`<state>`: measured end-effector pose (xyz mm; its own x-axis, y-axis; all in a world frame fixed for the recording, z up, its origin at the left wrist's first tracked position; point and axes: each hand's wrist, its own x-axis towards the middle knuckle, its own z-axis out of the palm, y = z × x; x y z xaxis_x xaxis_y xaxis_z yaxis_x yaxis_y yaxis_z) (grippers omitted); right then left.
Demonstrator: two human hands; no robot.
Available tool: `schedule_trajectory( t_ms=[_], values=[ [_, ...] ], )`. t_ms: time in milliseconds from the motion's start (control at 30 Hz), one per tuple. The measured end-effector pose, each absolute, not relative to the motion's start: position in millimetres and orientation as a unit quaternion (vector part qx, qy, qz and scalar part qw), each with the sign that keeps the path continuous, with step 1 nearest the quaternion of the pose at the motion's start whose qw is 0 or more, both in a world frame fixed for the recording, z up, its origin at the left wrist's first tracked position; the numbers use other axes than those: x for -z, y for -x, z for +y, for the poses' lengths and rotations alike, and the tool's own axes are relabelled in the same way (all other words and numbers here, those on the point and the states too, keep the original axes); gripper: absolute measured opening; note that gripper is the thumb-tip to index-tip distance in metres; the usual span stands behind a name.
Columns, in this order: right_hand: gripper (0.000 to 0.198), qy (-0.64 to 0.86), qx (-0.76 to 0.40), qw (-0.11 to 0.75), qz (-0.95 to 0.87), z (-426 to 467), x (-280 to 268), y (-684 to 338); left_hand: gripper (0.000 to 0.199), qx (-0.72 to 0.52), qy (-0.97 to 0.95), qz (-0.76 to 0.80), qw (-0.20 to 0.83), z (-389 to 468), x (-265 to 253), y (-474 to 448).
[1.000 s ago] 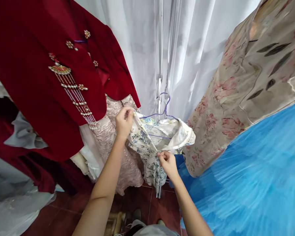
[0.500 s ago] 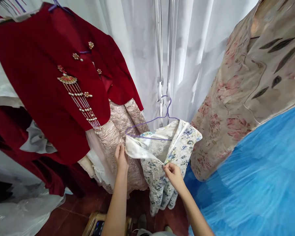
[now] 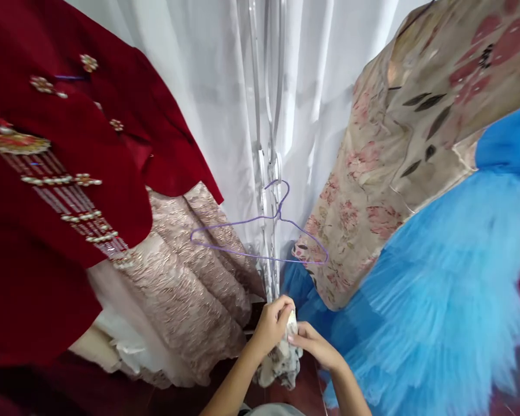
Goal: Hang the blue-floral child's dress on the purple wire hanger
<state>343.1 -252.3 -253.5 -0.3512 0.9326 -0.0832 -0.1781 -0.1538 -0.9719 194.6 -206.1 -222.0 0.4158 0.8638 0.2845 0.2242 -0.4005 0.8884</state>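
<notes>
A floral garment [image 3: 282,363], white with blue-grey print, hangs bunched between my two hands, low in front of me. My left hand [image 3: 272,325] is closed on its upper edge. Close beside it, my right hand [image 3: 317,344] pinches the same fabric with thumb and fingers. The garment's full shape is hidden in its folds and behind my hands. Above them a bare purple wire hanger [image 3: 251,253] hangs by its hook from a white strap-like hanging piece [image 3: 262,167].
On the left hangs a red jacket [image 3: 125,144] with beaded ornaments, over a pink brocade skirt [image 3: 186,260]. To the right hang a beige floral dress [image 3: 351,190] and a blue ruffled tulle dress [image 3: 433,277]. A white curtain [image 3: 212,86] covers the back.
The floral garment has come off the purple hanger and is now gathered lower down. My hands have moved closer together. The view has shifted, with the red jacket further left.
</notes>
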Motion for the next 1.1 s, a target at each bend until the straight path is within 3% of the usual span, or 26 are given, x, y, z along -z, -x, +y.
schedule_trajectory(
  t_ms=[233, 367, 567, 667, 767, 867, 1033, 1100],
  values=[
    [0.038, 0.378, -0.628, 0.593, -0.333, -292.4, 232.7, -389.8, 0.057, -0.147, -0.653, 0.185, 0.719, -206.9, 244.2, -198.7],
    [0.043, 0.371, -0.575, 0.685, -0.251, -312.3, 214.9, -424.4, 0.048, -0.012, -0.709, 0.156, 0.688, -225.2, 266.9, -188.9],
    [0.031, 0.393, -0.590, 0.642, -0.292, -318.8, 206.9, -449.3, 0.042, 0.013, -0.736, 0.291, 0.611, -245.2, 306.5, -163.9],
    [0.040, 0.409, -0.570, 0.656, -0.278, -323.1, 216.9, -476.7, 0.018, -0.041, -0.765, 0.388, 0.513, -236.2, 299.9, -137.5],
    [0.048, 0.466, -0.524, 0.665, -0.257, -325.7, 227.1, -504.8, 0.023, -0.177, -0.759, 0.443, 0.444, -224.8, 268.4, -106.6],
    [0.042, 0.531, -0.478, 0.639, -0.284, -321.8, 227.4, -514.3, 0.019, -0.319, -0.733, 0.449, 0.399, -218.0, 223.1, -83.5],
    [0.033, 0.507, -0.580, 0.437, -0.464, -311.4, 204.1, -492.6, 0.017, -0.496, -0.691, 0.447, 0.276, -199.9, 158.5, -71.6],
    [0.030, 0.471, -0.605, 0.354, -0.535, -311.6, 198.6, -479.5, 0.017, -0.539, -0.665, 0.439, 0.273, -189.9, 145.6, -75.0]
  ],
)
